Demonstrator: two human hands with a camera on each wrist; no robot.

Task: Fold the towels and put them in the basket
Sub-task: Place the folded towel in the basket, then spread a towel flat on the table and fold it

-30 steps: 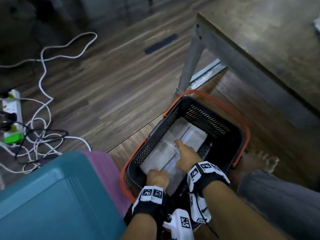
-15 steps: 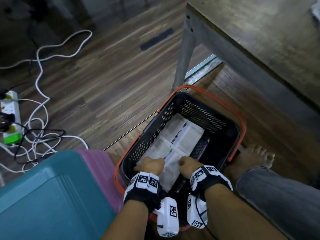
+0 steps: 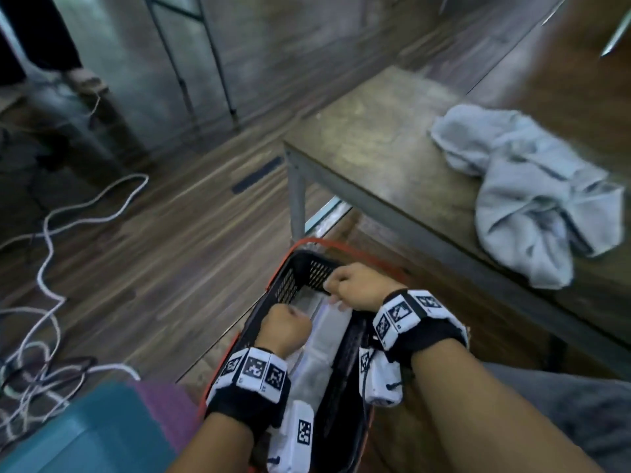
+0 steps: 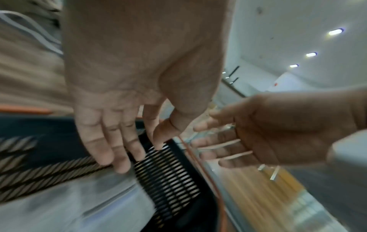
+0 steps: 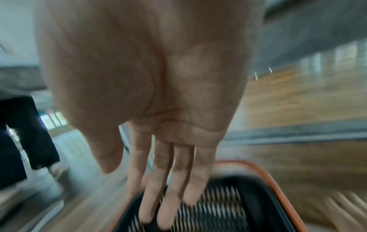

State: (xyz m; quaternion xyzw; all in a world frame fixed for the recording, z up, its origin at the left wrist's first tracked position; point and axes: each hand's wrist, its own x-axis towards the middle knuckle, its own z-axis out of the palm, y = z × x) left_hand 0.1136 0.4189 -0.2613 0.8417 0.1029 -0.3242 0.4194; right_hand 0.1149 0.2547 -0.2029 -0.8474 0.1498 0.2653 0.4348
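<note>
A black mesh basket (image 3: 317, 271) with an orange rim stands on the floor beside the table leg. A folded white towel (image 3: 321, 336) lies flat inside it. My left hand (image 3: 286, 329) and right hand (image 3: 355, 285) hover just above the basket, both empty. The wrist views show the left fingers (image 4: 111, 141) and right fingers (image 5: 168, 172) relaxed and nearly straight over the basket wall (image 4: 170, 180). A crumpled pale grey towel (image 3: 532, 189) lies on the table (image 3: 375, 138) at the right.
A teal bin (image 3: 85, 435) with a purple cloth (image 3: 167, 407) sits at the lower left. White cables (image 3: 44, 268) sprawl over the wooden floor. Another person's legs (image 3: 34, 39) stand at the far left. My knee (image 3: 563, 421) is right of the basket.
Both hands have lifted off the folded towel and risen out of the basket. The head view has swung up, bringing the table top and crumpled towel into sight.
</note>
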